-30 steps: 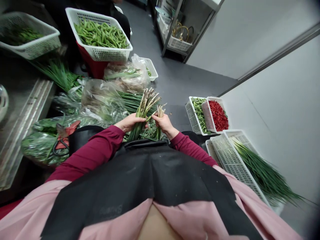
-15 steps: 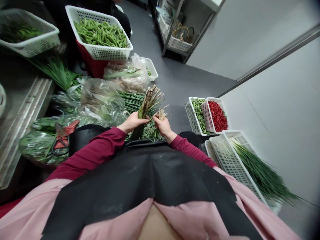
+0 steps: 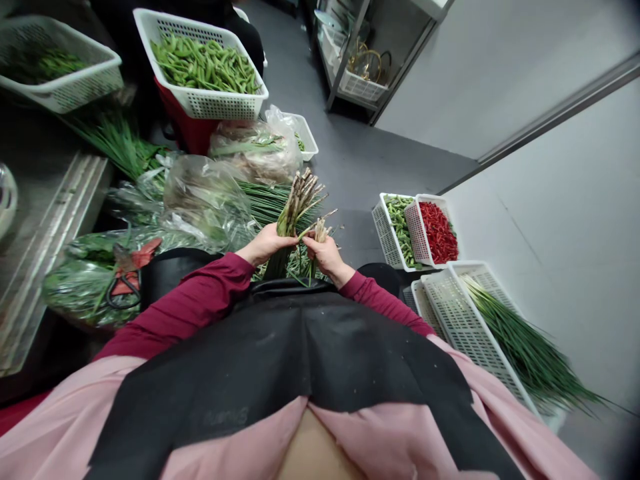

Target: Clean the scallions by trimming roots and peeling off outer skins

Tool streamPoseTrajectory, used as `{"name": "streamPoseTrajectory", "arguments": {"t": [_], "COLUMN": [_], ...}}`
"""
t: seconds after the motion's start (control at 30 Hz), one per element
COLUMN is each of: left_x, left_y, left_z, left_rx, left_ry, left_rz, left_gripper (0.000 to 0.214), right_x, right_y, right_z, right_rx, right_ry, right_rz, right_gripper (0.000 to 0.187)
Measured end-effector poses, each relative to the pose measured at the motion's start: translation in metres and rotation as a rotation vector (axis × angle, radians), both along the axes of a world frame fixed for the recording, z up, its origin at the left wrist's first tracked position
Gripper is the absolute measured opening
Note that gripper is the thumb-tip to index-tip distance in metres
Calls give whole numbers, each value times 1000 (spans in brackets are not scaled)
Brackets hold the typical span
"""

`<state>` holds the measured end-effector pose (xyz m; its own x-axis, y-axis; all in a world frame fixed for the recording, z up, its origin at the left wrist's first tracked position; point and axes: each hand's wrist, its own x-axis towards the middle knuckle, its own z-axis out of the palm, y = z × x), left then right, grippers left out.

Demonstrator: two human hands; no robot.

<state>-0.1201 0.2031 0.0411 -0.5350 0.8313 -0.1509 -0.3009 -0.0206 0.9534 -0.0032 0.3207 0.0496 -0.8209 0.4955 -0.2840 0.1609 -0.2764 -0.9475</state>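
My left hand is closed around a thick bunch of scallions, their brown, soil-marked root ends pointing up and away from me. Close beside it, my right hand grips a smaller bunch of scallions with pale, cleaned ends. A single thin stalk slants between the two hands, near the fingertips; which fingers pinch it I cannot tell. Below and behind the hands lie loose green leaves and more long scallions. My lap is covered by a black apron.
Clear plastic bags of greens lie to the left, with scissors on one. A basket of green peppers stands beyond. At right are a basket of red chillies and a basket holding long scallions. A metal shelf stands at the back.
A thin stalk now sticks out between my hands, slanting up to the right. My right hand has shifted very slightly left, and the whole view has moved a little.
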Motion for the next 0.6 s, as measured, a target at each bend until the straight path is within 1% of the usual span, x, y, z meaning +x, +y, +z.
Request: {"name": "streamPoseTrajectory", "arguments": {"t": [0.13, 0.27, 0.33, 0.43, 0.53, 0.6], "left_x": [0, 2, 3, 4, 1, -2], "left_y": [0, -2, -3, -3, -3, -3], "left_z": [0, 4, 6, 6, 3, -1], "left_rx": [-5, -9, -2, 8, 5, -2], "left_ry": [-28, -143, -179, -166, -123, -114], "left_rz": [-18, -75, -73, -87, -112, -120], "left_gripper": [42, 42, 40, 33, 30, 29], "right_x": [2, 2, 2, 1, 2, 4], "right_y": [0, 3, 6, 10, 17, 24], "right_z": [2, -1, -3, -3, 2, 5], "right_rx": [-23, 34, 97, 236, 393, 453], "right_ry": [27, 16, -8, -40, -44, -32], "right_rz": [15, 79, 87, 89, 127, 125], "right_gripper": [37, 40, 36, 32, 29, 27]}}
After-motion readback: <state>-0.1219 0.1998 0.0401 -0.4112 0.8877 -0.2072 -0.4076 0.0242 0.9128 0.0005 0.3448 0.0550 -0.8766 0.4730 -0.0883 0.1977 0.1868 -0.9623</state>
